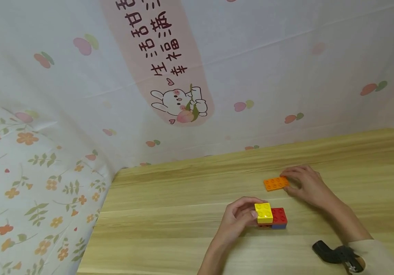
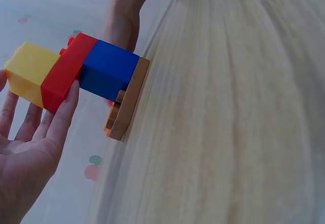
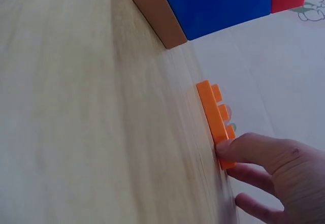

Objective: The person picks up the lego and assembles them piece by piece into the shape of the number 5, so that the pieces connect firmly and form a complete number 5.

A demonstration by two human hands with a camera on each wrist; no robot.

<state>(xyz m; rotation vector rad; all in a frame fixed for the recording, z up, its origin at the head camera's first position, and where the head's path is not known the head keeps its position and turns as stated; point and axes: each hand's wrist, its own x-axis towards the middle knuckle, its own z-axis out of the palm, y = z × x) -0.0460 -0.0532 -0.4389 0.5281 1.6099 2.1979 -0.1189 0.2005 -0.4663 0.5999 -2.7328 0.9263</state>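
My left hand (image 1: 235,219) grips a stack of toy building bricks at its top. The yellow brick (image 1: 263,212) is uppermost, with a longer red brick (image 1: 279,216) under it. Below these, the left wrist view shows a blue brick (image 2: 109,70) and a flat brown plate (image 2: 130,100) against the table. Its fingers run along the yellow and red bricks. Farther back, my right hand (image 1: 309,186) pinches the right end of a flat orange studded plate (image 1: 275,183). That plate lies low at the table surface, studs up, a short way behind the stack.
The wooden table (image 1: 169,206) ends at the back against a white printed cloth (image 1: 269,68). A flowered cloth (image 1: 38,183) hangs along the left side. A black strap (image 1: 336,254) sits at my right wrist by a light sleeve (image 1: 375,258).
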